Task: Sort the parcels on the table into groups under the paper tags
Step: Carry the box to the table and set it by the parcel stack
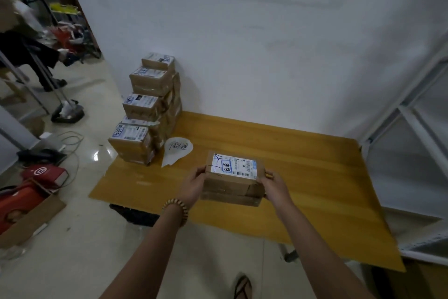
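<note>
A brown cardboard parcel [230,183] with a white shipping label on top sits in the middle of the wooden table [315,177], apparently on a second box beneath it. My left hand [194,184] grips its left side and my right hand [274,184] grips its right side. A torn white paper tag [178,150] with handwriting lies flat on the table behind and to the left. Beside the tag, at the table's back left corner, stands a tall stack of several labelled parcels [148,109] against the wall.
A white wall runs behind the table and a white metal frame [412,116] stands to the right. On the floor at left lie red boxes [36,184], an open carton and cables. A person [21,51] moves at the far left.
</note>
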